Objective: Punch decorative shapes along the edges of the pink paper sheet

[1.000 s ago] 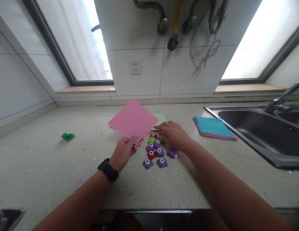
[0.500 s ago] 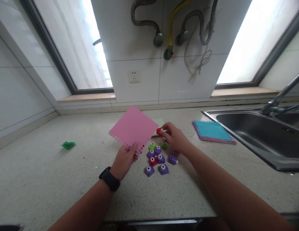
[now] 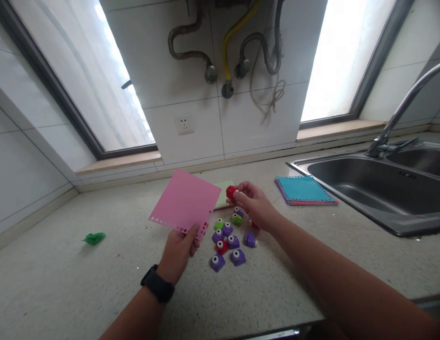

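My left hand [image 3: 177, 252], with a black watch on the wrist, pinches the near edge of a pink paper sheet [image 3: 186, 200] whose lower edge is punched with small holes; the sheet is held above the counter. My right hand [image 3: 255, 206] is closed on a small red paper punch [image 3: 231, 191], lifted just above the counter beside the sheet's right corner. Below it lies a cluster of several small purple, green and red punches [image 3: 227, 241] on the speckled counter.
A light green sheet [image 3: 224, 198] lies behind the pink one. A stack of blue and pink punched sheets [image 3: 303, 190] sits near the steel sink [image 3: 383, 189] at right. A green crumpled scrap [image 3: 94, 238] lies at left. Wall, socket and hoses stand behind.
My right hand took the red punch out of the cluster and lifted it toward the pink sheet. The left hand kept holding the sheet. The view tilted upward.
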`<state>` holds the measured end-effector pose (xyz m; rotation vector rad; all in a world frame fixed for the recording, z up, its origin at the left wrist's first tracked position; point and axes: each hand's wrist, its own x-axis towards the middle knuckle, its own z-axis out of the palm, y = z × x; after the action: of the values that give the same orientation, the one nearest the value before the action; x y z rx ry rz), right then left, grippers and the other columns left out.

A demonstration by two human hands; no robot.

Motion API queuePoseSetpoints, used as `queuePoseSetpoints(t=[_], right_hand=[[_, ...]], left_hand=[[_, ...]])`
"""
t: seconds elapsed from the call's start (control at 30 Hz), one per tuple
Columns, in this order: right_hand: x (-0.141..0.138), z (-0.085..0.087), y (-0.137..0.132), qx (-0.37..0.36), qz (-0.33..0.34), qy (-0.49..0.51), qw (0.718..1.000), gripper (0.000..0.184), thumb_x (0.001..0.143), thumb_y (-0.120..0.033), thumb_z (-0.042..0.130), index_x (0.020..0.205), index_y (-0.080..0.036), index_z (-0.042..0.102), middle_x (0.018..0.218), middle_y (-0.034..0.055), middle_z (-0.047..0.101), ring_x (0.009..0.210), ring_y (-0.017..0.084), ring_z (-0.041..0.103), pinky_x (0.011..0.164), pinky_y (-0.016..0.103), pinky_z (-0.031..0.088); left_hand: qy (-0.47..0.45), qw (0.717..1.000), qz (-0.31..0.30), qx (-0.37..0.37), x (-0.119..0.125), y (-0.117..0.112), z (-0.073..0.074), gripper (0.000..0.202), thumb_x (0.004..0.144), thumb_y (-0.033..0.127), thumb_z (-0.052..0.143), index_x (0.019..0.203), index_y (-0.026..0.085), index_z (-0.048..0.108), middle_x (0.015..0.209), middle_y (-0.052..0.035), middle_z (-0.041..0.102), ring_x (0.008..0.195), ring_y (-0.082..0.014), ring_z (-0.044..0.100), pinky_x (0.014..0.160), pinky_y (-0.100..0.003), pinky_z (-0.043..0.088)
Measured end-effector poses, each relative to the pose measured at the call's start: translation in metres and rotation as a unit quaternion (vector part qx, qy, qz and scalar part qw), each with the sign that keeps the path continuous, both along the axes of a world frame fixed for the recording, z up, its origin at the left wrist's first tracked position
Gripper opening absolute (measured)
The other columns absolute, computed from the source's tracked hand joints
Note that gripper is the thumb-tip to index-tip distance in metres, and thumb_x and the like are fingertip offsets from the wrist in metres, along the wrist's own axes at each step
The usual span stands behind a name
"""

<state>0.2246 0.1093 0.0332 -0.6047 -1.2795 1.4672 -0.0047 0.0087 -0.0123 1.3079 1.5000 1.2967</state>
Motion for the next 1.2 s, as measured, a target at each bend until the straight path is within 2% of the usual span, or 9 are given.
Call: queuePoseSetpoints(t=[0.1, 0.23, 0.33, 0.53, 1.2], right_hand=[[0.0013, 0.0002, -0.0017, 0.01, -0.008, -0.036, 0.999, 0.039, 0.075, -0.034, 0.079, 0.098, -0.024, 0.05, 0.104, 0.0042, 0.068, 0.082, 0.018, 0.072, 0.077, 0.035, 0.055], [0.0023, 0.002, -0.0031, 0.013, 0.004, -0.079, 0.997, 0.042, 0.074, -0.03, 0.08, 0.11, -0.023, 0.058, 0.087, 0.0022, 0.07, 0.078, 0.018, 0.07, 0.073, 0.034, 0.055], [0.0026, 0.0041, -0.0044, 0.027, 0.008, -0.101, 0.994, 0.035, 0.077, -0.032, 0.078, 0.107, -0.023, 0.063, 0.082, 0.0012, 0.07, 0.077, 0.018, 0.068, 0.072, 0.034, 0.054], [0.0023, 0.0072, -0.0073, 0.04, 0.009, -0.112, 0.993, 0.029, 0.077, -0.029, 0.076, 0.102, -0.021, 0.066, 0.09, 0.0029, 0.071, 0.08, 0.017, 0.068, 0.075, 0.033, 0.054], [0.0019, 0.004, -0.006, 0.041, 0.002, -0.122, 0.992, 0.032, 0.076, -0.029, 0.077, 0.104, -0.021, 0.064, 0.088, 0.0021, 0.071, 0.078, 0.016, 0.068, 0.07, 0.031, 0.053]], left_hand=[[0.005, 1.0, 0.005, 0.001, 0.0019, -0.0015, 0.0034, 0.049, 0.087, 0.055, 0.062, 0.058, 0.015, 0.063, 0.049, 0.0, 0.056, 0.044, -0.0103, 0.046, 0.048, -0.024, 0.035], [0.015, 1.0, 0.016, -0.005, 0.002, -0.0025, 0.0042, 0.051, 0.086, 0.056, 0.062, 0.055, 0.015, 0.061, 0.045, 0.001, 0.053, 0.043, -0.0102, 0.046, 0.048, -0.024, 0.034], [0.019, 1.0, 0.018, -0.003, 0.0004, -0.0017, 0.0011, 0.051, 0.086, 0.056, 0.062, 0.056, 0.016, 0.06, 0.045, 0.0017, 0.051, 0.044, -0.0102, 0.044, 0.046, -0.023, 0.033], [0.029, 0.999, 0.018, -0.009, -0.0013, -0.001, -0.0013, 0.049, 0.085, 0.058, 0.063, 0.061, 0.015, 0.062, 0.048, 0.0016, 0.053, 0.044, -0.0106, 0.043, 0.045, -0.023, 0.032], [0.065, 0.998, 0.026, -0.004, 0.0004, -0.0039, 0.0042, 0.053, 0.088, 0.058, 0.06, 0.053, 0.017, 0.058, 0.045, 0.0025, 0.049, 0.045, -0.0111, 0.043, 0.049, -0.024, 0.033]])
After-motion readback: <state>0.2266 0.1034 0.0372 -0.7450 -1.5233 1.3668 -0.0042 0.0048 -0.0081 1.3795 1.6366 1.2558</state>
